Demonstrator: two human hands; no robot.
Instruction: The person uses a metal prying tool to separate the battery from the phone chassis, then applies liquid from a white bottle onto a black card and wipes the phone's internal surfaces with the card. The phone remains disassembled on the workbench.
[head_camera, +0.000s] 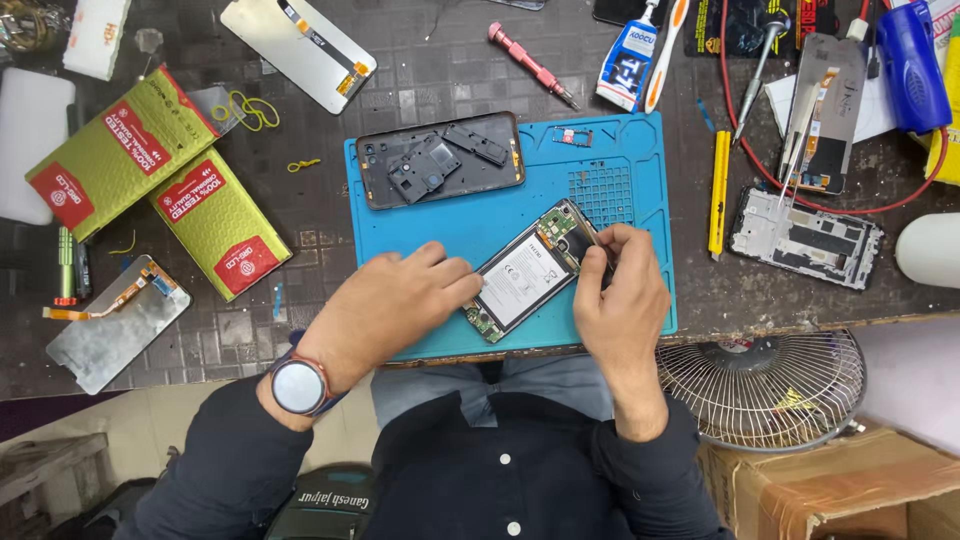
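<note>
On the blue mat (640, 160) atop the cluttered table (420, 80), an opened phone (530, 272) lies slanting up-right, left hand (400, 305) pressing its lower edge, right hand (622, 290) fingers (603, 240) pinched at its upper end.

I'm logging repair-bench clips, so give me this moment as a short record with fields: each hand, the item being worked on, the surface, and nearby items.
left hand: left hand rests on the edge of the opened phone, steadying it
right hand: right hand, fingers pinched at the phone's upper end; whether they hold a tool is hidden
item: phone with back off, battery and circuit boards exposed, lying tilted
surface: blue work mat on a dark tabletop
nearby: black phone back cover on the mat; red screwdriver; yellow cutter; two green packets
</note>
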